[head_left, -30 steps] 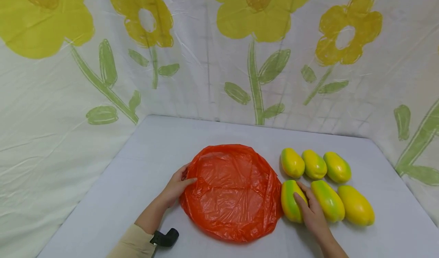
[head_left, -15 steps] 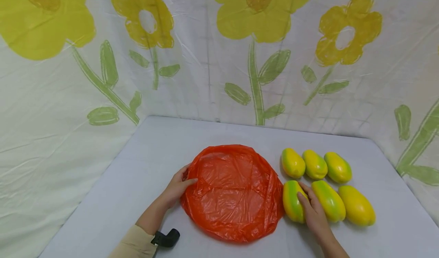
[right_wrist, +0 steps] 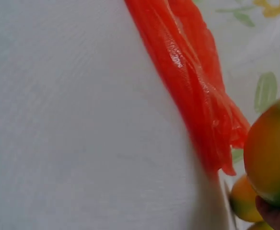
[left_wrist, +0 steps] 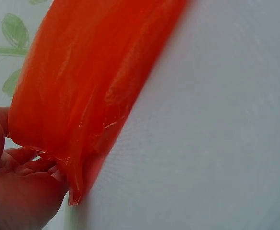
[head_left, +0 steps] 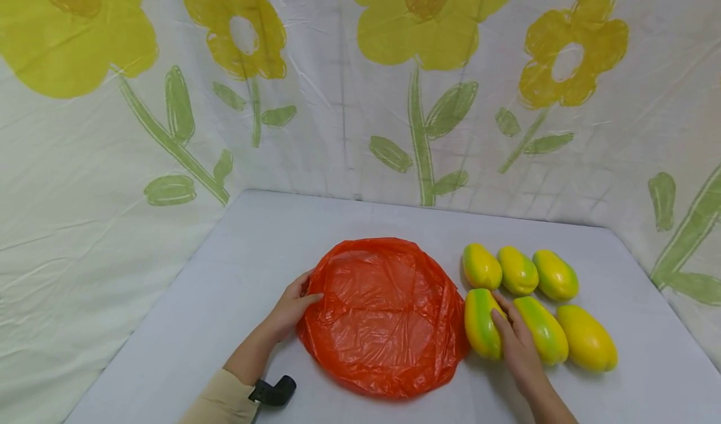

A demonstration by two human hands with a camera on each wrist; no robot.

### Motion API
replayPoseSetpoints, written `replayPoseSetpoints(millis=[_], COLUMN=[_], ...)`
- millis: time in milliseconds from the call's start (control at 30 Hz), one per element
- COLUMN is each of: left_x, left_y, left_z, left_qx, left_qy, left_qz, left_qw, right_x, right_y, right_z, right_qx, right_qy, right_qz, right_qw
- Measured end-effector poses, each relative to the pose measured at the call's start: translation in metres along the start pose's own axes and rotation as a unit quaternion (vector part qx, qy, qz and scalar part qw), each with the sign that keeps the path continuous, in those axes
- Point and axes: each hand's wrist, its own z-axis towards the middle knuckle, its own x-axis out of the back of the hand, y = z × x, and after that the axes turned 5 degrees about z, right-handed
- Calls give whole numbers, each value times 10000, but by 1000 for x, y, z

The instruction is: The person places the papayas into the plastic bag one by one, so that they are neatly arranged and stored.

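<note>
A red plastic bag stands on the white table with its round mouth spread wide, facing up. At its left rim, my left hand pinches the plastic, thumb inside and fingers outside; the left wrist view shows the fingers under the bag's folded edge. My right hand grips a yellow-and-green papaya from its right side, close beside the bag's right rim. In the right wrist view this papaya appears raised off the table, near the bag's crumpled side.
Right of the held papaya lie a second papaya and a third papaya. Behind them sits a row with a left papaya, a middle papaya and a right papaya. A flower-painted white curtain hangs behind the table.
My right hand has raised the papaya slightly and shifted it a little away from me. The left hand and the bag have stayed in place.
</note>
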Motion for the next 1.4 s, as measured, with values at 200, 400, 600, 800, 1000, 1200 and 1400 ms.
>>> replayPoseSetpoints(millis=[200,400,600,800,1000,1200,1400], left_x=[0,-1,-2,-1,0,0,0], left_y=[1,0,-1,0,0,0,0], left_z=[-1,0,0,-1,0,-1,-2], left_qx=[9,13,22,19,30,6,9], left_qy=[19,30,49,52,15,-11,51], left_qz=[-31,-6,-23,-51,-69,-78,-51], left_qw=[10000,10000,10000,10000,10000,10000,10000], right_x=[-4,-19,-46,-76,-108,-137,-167], right_y=[-18,-38,-54,-63,-70,-77,-80], right_z=[7,23,42,61,70,76,77], right_qx=[282,358,545,701,812,801,702], right_qy=[12,-179,-371,-500,-475,-421,-503], right_qz=[-60,205,793,947,977,1151,1086], right_qw=[9996,9990,9947,9918,9908,9892,9903])
